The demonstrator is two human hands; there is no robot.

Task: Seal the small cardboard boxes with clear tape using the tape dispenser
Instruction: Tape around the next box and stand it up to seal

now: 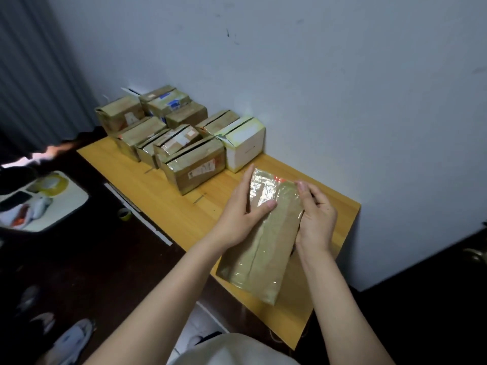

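Holding a long taped box with both hands

A person stands at the wooden table and holds a long cardboard box over its near right part. The left hand lies on the box's left side. Its fingers are straight and close together, flat along the far left edge, and its thumb lies across the shiny top. The right hand is on the other side, with its fingers curled round the right edge near the far end. The box sits between the two hands.

The box is long and thin. Its long way runs from the person toward the wall, and the far end is just past the fingertips. The near end sticks out toward the person, past both wrists. Its taped top faces up.

Behind it, a bunch of small boxes sits against the wall.
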